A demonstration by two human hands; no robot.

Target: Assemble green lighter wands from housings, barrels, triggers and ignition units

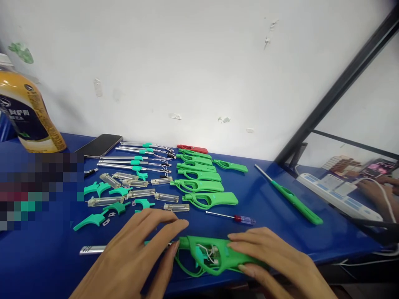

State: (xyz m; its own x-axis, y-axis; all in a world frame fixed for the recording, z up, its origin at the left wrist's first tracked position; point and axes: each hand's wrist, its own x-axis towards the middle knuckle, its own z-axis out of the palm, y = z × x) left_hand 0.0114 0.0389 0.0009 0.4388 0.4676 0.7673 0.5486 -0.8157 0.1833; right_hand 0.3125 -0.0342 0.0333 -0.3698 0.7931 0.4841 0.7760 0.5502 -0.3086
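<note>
Head view: left hand point(137, 245), grip unclear, arches palm-down over the rod point(92, 250) of a green lighter point(224, 258) at six o'clock while right hand point(288, 261) clasps its back end, white wires point(208, 254) showing inside.

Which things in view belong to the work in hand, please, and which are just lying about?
Likely part of the work:
nearest green casing
row of green casings
red casing
clear tanks
teal triggers
wired metal rods
screwdriver
long-nosed green lighter

Probably just lying about:
yellow bottle
black phone
white power strip
</note>
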